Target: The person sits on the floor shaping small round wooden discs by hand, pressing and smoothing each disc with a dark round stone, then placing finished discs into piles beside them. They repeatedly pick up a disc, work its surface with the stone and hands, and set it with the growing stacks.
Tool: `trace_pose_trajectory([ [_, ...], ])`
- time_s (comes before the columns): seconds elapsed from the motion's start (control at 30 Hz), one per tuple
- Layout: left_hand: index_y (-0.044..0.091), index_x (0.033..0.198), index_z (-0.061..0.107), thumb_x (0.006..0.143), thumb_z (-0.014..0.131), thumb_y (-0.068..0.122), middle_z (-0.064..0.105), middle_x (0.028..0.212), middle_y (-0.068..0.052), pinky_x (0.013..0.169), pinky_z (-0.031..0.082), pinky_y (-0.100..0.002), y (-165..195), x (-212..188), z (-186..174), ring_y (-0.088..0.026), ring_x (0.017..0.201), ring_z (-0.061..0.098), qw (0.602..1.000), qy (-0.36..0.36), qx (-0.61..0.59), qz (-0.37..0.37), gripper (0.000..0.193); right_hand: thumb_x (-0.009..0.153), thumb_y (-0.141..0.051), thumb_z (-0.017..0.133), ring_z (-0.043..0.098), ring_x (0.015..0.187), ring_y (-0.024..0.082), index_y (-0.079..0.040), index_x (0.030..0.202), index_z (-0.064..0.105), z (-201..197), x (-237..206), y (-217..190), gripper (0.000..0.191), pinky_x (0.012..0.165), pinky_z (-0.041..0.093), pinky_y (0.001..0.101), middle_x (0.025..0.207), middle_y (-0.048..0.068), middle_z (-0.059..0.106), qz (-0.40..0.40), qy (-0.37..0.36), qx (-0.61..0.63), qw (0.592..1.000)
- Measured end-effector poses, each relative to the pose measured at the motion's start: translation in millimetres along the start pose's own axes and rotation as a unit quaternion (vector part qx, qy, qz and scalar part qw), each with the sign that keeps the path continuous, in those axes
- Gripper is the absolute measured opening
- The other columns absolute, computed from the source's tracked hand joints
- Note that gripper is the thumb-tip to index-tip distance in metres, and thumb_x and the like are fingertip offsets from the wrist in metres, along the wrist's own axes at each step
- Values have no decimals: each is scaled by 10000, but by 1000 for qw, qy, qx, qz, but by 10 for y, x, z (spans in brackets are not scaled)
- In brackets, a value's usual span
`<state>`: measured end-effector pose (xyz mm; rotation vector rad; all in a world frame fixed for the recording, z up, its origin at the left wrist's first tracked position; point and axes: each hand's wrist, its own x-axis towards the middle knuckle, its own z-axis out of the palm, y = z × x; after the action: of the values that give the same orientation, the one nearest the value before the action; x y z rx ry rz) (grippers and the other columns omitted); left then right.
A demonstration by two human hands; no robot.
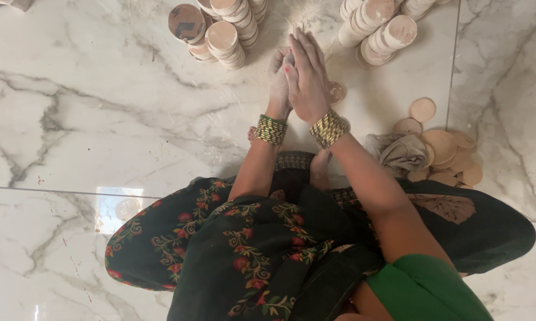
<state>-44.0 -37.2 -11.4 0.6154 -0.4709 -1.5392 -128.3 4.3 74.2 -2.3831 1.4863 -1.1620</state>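
Both hands are pressed together over the white grey-veined marble floor (89, 119), near its far edge. The right hand (308, 80) lies flat, fingers stretched out, on top of the left hand (278, 80), and there's a small grey lump of clay (289, 59) squeezed between the palms; only a sliver of it peeks out. The left hand is cupped underneath, half curled around it. Stacked gold and green bangles (271, 129) sit on the left wrist, gold ones (329, 128) on the right.

Just past the hands, stacks of pale round clay discs (226, 38) lean on the left side, and more stacks (378, 30) on the right. A crumpled beige cloth (401, 154) sits by the right forearm, touching a loose pile of flat tan clay rounds (443, 148). A dark floral-embroidered garment (244, 249) covers the lap.
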Motion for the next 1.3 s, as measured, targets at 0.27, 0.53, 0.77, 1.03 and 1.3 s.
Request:
trace_pose_trajectory([
  [0.27, 111, 1029, 589, 1085, 536, 208, 534, 727, 23, 353, 296, -184, -75, -73, 104, -41, 477, 386, 998, 20, 44, -31, 123, 1140, -250, 442, 576, 1436, 323, -29, 1534, 494, -151, 330, 236, 454, 1223, 464, 413, 1521, 177, 584, 160, -99, 124, 974],
  [0.53, 58, 1014, 588, 1053, 519, 151, 599, 806, -18, 541, 459, -230, -30, -155, 139, -78, 642, 530, 984, 44, 171, 18, 122, 1151, -186, 432, 621, 1271, 370, 18, 1502, 506, -11, 73, 357, 412, 1125, 479, 408, 1368, 241, 650, 21, -90, -33, 995],
  [0.77, 34, 1069, 645, 1006, 500, 167, 663, 923, -82, 590, 542, -237, 12, -91, 146, -118, 752, 620, 975, 44, 217, 22, 207, 1117, -422, 554, 648, 1190, 197, 40, 1380, 650, 64, -129, 1062, 540, 1065, 503, 327, 1280, 99, 705, 295, -50, 491, 818],
  [1.03, 39, 1184, 595, 955, 593, 220, 707, 1033, -146, 854, 553, -389, 348, -162, -657, -241, 925, 691, 815, 388, 413, 124, 291, 1005, -512, 556, 614, 1277, 295, -52, 1408, 591, -53, -366, 1287, 612, 1096, 519, 483, 1418, 164, 625, 441, -3, 519, 732],
  [1.3, 10, 1270, 572, 907, 596, 20, 701, 1064, -173, 828, 581, -394, 692, -246, -934, -267, 916, 700, 804, 495, 278, 176, 365, 1051, -432, 551, 634, 1249, 286, -39, 1413, 577, -243, -327, 1336, 535, 1091, 543, 492, 1384, 168, 642, 407, -9, 501, 764],
])
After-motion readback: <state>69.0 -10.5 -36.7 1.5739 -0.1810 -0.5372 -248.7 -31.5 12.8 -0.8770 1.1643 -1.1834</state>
